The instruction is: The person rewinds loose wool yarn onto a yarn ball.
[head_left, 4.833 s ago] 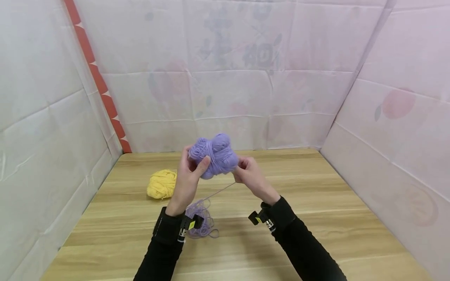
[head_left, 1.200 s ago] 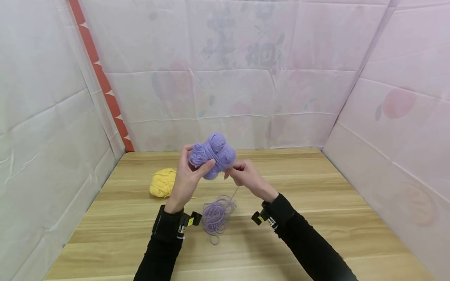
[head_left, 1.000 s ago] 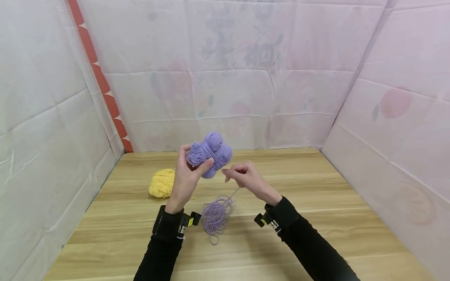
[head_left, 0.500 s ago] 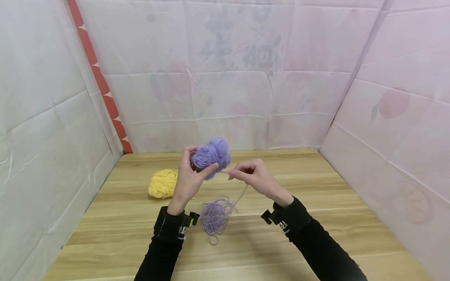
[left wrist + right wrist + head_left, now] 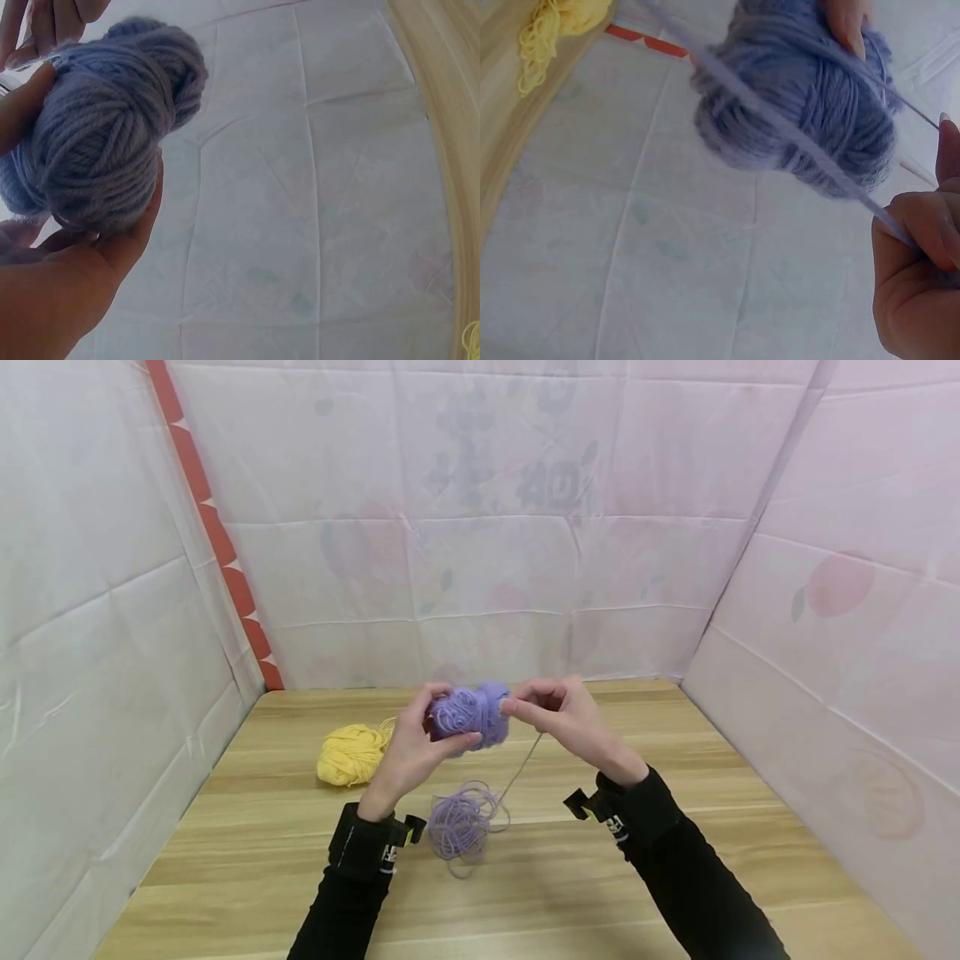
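My left hand [image 5: 412,752] grips a purple ball of yarn [image 5: 468,714] above the table, thumb on its near side and fingers behind. In the left wrist view the thick wound yarn ball [image 5: 105,142] rests in the curled hand. Just right of the ball, my right hand [image 5: 566,718] pinches a purple strand. The right wrist view has the strand [image 5: 795,139] running through the curled right fingers [image 5: 915,232], with a short taut length reaching the ball. From that hand the strand drops to a loose purple tangle [image 5: 459,822] on the table.
A yellow yarn ball [image 5: 349,755] lies on the wooden table [image 5: 675,860], left of my left hand. White cloth walls [image 5: 487,568] stand at the back and both sides, with a red strip [image 5: 213,527] in the back left corner.
The purple ball has been tilted and lowered slightly, moving right with my left hand. My right hand has moved right and up with the strand. The purple tangle now lies further right than at first.
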Available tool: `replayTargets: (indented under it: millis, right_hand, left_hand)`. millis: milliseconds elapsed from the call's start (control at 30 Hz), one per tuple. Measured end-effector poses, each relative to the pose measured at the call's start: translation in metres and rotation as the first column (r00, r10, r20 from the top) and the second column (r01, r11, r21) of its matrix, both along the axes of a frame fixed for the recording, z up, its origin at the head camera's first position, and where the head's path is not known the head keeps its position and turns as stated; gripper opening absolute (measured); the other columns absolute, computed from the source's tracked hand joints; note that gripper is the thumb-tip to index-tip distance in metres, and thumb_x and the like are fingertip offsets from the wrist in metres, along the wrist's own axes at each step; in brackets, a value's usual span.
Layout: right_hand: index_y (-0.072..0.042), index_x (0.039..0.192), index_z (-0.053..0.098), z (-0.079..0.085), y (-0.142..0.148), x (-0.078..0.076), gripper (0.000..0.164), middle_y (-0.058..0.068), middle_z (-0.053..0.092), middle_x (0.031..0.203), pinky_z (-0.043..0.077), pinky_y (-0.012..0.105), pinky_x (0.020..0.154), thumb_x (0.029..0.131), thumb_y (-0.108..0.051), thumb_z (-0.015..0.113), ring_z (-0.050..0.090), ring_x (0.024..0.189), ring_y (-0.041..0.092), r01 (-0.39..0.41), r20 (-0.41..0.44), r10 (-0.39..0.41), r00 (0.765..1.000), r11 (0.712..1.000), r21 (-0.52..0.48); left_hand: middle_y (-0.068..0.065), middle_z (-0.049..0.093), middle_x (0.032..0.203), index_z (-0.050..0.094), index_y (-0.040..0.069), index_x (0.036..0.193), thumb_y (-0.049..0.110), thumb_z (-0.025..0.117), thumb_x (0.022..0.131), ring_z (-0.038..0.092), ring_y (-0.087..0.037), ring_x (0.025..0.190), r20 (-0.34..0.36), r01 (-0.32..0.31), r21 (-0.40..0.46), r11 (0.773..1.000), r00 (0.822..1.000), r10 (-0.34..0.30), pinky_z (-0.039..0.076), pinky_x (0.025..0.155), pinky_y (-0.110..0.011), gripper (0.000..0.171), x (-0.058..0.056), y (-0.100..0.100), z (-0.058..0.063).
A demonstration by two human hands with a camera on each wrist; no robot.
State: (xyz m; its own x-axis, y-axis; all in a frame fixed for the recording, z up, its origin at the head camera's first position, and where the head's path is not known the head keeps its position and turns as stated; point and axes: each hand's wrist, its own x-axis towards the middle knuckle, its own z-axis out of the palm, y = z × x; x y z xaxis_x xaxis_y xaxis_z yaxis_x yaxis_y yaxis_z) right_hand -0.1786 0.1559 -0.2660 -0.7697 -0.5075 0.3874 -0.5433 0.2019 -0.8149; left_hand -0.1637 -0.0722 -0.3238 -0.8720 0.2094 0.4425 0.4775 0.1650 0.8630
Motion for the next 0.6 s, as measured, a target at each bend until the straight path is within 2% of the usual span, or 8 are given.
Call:
replayTargets:
  millis: [133, 267, 433, 533, 600]
  right_hand:
    - [-0.004, 0.093, 0.072, 0.004, -0.001, -0.006, 0.013, -0.004, 0.046, 0.061, 0.03, 0.028, 0.049, 0.093, -0.014, 0.064, 0.036, 0.052, 0.013, -0.001, -0.018, 0.001, 1.0, 1.0, -0.01]
    - [-0.003, 0.096, 0.072, 0.003, -0.003, -0.011, 0.014, -0.003, 0.058, 0.069, 0.038, 0.026, 0.053, 0.093, -0.015, 0.064, 0.043, 0.056, 0.012, -0.029, 0.0, 0.029, 1.0, 1.0, -0.01]
    - [0.0, 0.098, 0.07, -0.002, -0.007, -0.019, 0.018, -0.001, 0.069, 0.078, 0.051, 0.025, 0.057, 0.093, -0.016, 0.064, 0.061, 0.062, 0.011, -0.079, 0.055, 0.081, 0.995, 0.996, -0.041]
    - [0.003, 0.098, 0.068, -0.007, -0.009, -0.023, 0.021, 0.0, 0.07, 0.076, 0.054, 0.026, 0.056, 0.092, -0.017, 0.065, 0.063, 0.062, 0.01, -0.084, 0.101, 0.092, 0.991, 0.993, -0.081]
    - [0.001, 0.096, 0.069, -0.013, -0.011, -0.026, 0.018, -0.002, 0.069, 0.075, 0.054, 0.024, 0.056, 0.092, -0.017, 0.066, 0.062, 0.063, 0.008, -0.069, 0.14, 0.085, 0.986, 0.991, -0.117]
  left_hand:
    - [-0.015, 0.055, 0.12, 0.047, 0.009, 0.128, 0.006, 0.078, 0.079, 0.06, -0.027, 0.106, 0.002, 0.047, -0.018, 0.999, 0.999, -0.047, 0.056, 0.086, -0.033, 0.058, -0.001, 0.0, 0.002]
    - [-0.014, 0.055, 0.119, 0.047, 0.008, 0.128, 0.005, 0.077, 0.079, 0.06, -0.025, 0.106, -0.011, 0.119, -0.014, 0.993, 0.993, -0.119, 0.056, 0.087, -0.033, 0.058, -0.001, -0.002, 0.001]
    - [-0.014, 0.055, 0.12, 0.046, 0.01, 0.129, 0.004, 0.077, 0.079, 0.061, -0.02, 0.104, 0.02, 0.199, 0.006, 0.98, 0.98, -0.199, 0.056, 0.085, -0.032, 0.059, -0.001, -0.006, -0.001]
    - [-0.013, 0.055, 0.121, 0.047, 0.011, 0.128, 0.003, 0.078, 0.078, 0.061, -0.02, 0.103, 0.056, 0.229, 0.023, 0.973, 0.972, -0.23, 0.056, 0.085, -0.032, 0.059, 0.001, -0.008, -0.001]
    - [-0.013, 0.056, 0.121, 0.048, 0.012, 0.127, 0.002, 0.078, 0.078, 0.061, -0.02, 0.102, 0.076, 0.245, 0.035, 0.969, 0.966, -0.247, 0.056, 0.084, -0.032, 0.058, 0.002, -0.011, -0.001]
